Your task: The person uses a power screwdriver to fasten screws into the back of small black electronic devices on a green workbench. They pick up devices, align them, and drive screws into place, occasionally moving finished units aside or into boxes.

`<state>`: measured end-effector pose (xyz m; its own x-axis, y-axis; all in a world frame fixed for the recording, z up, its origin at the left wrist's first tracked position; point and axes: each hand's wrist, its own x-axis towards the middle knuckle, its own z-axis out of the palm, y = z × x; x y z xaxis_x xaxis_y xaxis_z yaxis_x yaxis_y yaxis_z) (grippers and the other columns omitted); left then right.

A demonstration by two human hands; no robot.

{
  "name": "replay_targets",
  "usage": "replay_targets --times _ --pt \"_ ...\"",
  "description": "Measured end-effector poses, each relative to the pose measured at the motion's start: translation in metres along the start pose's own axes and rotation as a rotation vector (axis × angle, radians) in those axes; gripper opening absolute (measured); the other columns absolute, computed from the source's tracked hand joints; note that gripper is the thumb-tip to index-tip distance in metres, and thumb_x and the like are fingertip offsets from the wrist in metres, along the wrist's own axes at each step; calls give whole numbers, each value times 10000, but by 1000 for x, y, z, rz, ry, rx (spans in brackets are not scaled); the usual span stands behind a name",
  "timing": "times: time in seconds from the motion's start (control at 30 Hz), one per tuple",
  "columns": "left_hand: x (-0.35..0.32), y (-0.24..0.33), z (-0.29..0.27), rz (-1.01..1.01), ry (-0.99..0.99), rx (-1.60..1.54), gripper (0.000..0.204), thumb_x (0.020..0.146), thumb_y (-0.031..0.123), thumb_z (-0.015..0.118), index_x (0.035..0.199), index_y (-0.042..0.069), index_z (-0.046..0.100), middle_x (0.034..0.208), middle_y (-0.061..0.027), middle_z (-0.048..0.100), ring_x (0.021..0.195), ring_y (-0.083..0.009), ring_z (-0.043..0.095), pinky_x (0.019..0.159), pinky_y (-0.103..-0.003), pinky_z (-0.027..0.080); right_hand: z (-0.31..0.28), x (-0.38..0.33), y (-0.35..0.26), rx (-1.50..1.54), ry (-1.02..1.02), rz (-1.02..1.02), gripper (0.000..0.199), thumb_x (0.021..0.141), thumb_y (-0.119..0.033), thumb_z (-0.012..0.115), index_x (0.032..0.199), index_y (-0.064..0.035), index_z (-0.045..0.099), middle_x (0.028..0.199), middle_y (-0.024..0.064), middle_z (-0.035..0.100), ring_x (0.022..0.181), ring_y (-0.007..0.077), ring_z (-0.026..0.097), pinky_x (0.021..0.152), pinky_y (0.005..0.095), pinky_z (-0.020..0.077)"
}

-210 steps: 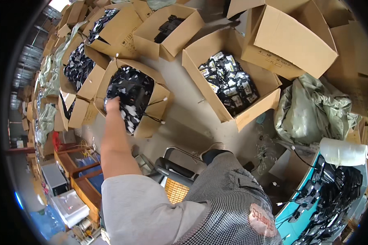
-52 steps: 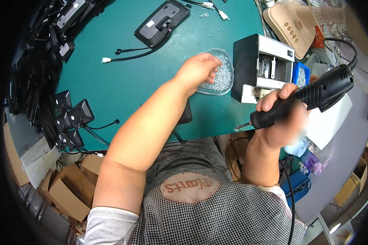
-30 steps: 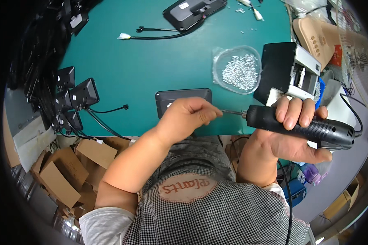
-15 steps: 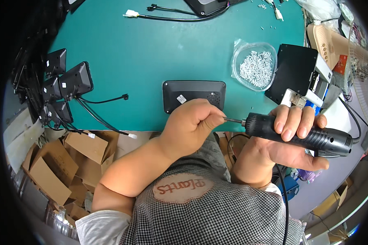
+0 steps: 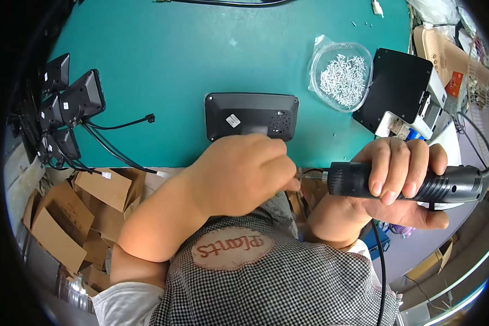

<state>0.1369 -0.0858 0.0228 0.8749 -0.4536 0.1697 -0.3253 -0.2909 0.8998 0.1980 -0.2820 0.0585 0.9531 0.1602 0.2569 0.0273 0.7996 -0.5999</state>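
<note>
My right hand (image 5: pixel 402 179) is wrapped round a black electric screwdriver (image 5: pixel 353 180), held level with its bit pointing left. Closed at the tip of that bit is my left hand (image 5: pixel 250 173); its fingers pinch there, and whatever lies between them is hidden. Just beyond the left hand, a black rectangular device housing (image 5: pixel 247 111) lies on the green work mat (image 5: pixel 174 70). It has a small white label, a patch of round holes at its right and holes at the corners. The left hand covers part of its near edge.
A clear plastic tub (image 5: pixel 342 77) of small silvery screws stands right of the housing, beside a black-and-white device (image 5: pixel 399 87). Several black units with cables (image 5: pixel 84 100) crowd the left side. Open cardboard boxes (image 5: pixel 60 228) sit below the table. A few loose screws (image 5: pixel 362 23) lie on the mat.
Both hands and the screwdriver remain together at the bit. My left hand has turned so its back faces up more. The view has shifted, and the housing now shows more of its near side.
</note>
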Motion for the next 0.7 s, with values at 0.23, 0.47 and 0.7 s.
replay_targets --times 0.23,0.47,0.7 --pt "-1 -3 15 -195 74 -467 164 836 176 639 758 38 601 627 -71 522 556 -239 517 497 -337 406 12 3 6 -25 109 -54 524 727 -393 724 1023 -15 514 715 41 561 509 123 562 460 242 485" --pt "8 -3 10 -413 174 -228 240 800 195 685 975 32 664 645 -54 507 572 -186 492 534 -313 402 -9 -7 8 -212 -6 -108 702 793 -538 642 1224 -30 422 866 97 557 630 209 597 560 336 508" --pt "-7 -41 25 -576 279 -59 191 893 162 583 1028 46 654 676 -76 539 603 -206 514 560 -311 424 -39 -17 42 -577 -63 -403 820 769 -639 602 1220 1 360 832 175 537 619 278 589 538 398 516"
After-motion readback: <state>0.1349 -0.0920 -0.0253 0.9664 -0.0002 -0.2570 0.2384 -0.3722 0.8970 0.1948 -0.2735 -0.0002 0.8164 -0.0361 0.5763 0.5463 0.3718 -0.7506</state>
